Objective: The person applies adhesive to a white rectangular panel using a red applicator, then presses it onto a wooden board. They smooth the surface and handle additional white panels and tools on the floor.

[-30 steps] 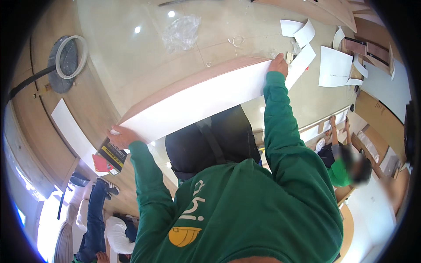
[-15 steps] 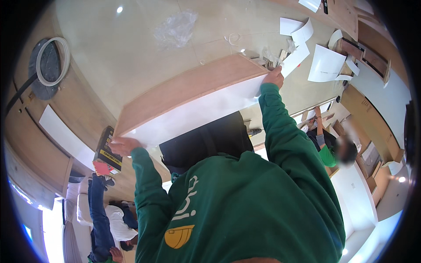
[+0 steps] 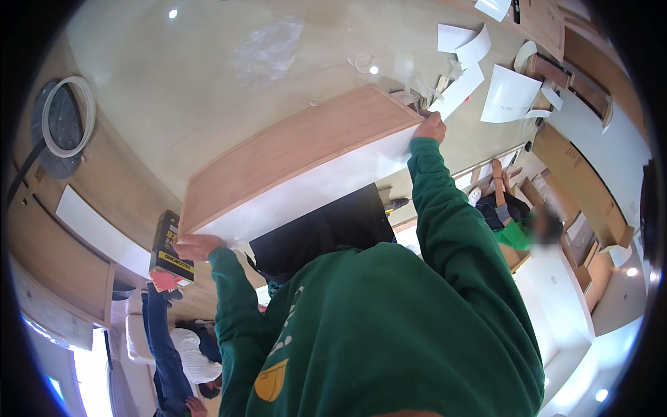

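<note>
A long wooden panel (image 3: 292, 149) with a pinkish-brown face and a white face (image 3: 313, 186) along its near side spans the space before me. My left hand (image 3: 198, 247) is closed on its left end, beside a black and yellow box (image 3: 172, 254). At the far right end my right hand (image 3: 431, 128) grips the corner, with the arm stretched out. The fingers behind the panel are partly hidden. White sheet pieces (image 3: 458, 90) and clear plastic wrap lie just beyond my right hand.
Coiled pale tubing (image 3: 87, 115) rests on a dark oval piece at the left. A long white strip (image 3: 101, 226) lies near it. Crumpled plastic film (image 3: 271, 48) is on the floor ahead. One co-worker (image 3: 515, 222) is at the right, another person (image 3: 187, 351) at the lower left.
The panel has tilted slightly, so more of its wooden face shows. Both hands keep their hold. The view has shifted a little, and the co-worker at the right has moved their arms.
</note>
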`<state>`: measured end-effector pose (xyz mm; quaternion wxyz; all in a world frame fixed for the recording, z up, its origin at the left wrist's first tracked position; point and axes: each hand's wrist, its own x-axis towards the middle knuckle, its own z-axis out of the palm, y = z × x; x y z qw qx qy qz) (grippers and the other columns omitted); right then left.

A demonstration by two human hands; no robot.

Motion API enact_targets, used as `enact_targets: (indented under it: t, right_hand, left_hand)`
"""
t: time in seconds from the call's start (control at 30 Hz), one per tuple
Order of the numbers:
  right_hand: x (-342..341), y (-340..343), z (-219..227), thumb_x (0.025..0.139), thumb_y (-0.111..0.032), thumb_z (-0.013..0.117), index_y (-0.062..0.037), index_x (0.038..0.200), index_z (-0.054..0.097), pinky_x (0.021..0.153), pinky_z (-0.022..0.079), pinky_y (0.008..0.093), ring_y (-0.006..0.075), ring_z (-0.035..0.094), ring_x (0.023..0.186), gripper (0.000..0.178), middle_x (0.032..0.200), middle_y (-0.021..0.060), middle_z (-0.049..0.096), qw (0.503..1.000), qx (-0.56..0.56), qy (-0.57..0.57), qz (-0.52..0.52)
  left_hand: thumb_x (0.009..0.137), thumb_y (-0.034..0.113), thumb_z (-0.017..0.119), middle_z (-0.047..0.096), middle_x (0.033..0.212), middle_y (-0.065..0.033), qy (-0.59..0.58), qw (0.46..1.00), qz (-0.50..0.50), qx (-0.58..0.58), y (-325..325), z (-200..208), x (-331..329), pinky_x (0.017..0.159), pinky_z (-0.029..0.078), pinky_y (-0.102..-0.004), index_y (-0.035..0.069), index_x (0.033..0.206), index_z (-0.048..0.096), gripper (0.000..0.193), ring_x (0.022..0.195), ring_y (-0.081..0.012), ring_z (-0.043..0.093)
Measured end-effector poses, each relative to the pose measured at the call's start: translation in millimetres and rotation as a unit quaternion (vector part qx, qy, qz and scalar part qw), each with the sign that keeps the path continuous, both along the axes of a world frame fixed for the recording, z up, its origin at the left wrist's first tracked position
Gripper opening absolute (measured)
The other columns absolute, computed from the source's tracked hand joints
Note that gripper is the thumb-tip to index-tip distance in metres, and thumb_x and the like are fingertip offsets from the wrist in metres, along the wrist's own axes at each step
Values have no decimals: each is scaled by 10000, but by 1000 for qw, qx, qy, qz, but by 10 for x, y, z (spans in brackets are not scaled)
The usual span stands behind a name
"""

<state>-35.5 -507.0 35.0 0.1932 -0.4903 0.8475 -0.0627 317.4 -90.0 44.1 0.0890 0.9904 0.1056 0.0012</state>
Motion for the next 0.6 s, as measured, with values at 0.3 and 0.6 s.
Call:
enact_targets:
  t: [0.3,0.6]
  right_hand:
    - [2,-39,39,923,-383,318,-43,876,774,946,478,459,445,647,977,571,972,250,712,998,64,-27,-1]
    - [-313,-210,-471,993,-454,255,-57,1016,752,955,472,470,444,639,980,637,1049,254,699,997,54,-47,22]
  left_hand:
    - [1040,459,245,497,1273,-251,30,999,23,23,-108,80,18,991,386,-542,-37,1327,481,620,1181,-427,482]
    - [1038,421,274,468,1389,-211,-7,999,35,9,-5,-24,3,1031,390,-527,31,1386,456,553,1256,-390,478]
